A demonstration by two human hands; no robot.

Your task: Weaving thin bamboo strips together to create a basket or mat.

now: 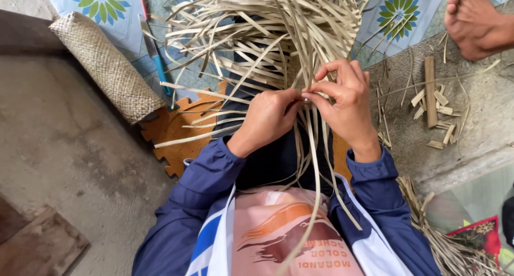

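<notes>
A loose bundle of flat, pale dried leaf strips (267,35) spreads out over my lap, with several strips trailing down toward my chest. My left hand (267,118) is curled shut, pinching strips near the bundle's middle. My right hand (345,99) sits right beside it, thumb and fingers gripping strips where they cross. Both hands touch at the fingertips. Blue sleeves cover my forearms.
A rolled woven mat (104,64) lies at the upper left. A blue-handled knife (155,54) rests on the patterned floor mat (399,16). An orange foam tile (179,129) sits under the strips. Cut strip scraps (433,102) litter the right side. Another person's bare foot (474,21) shows at the upper right.
</notes>
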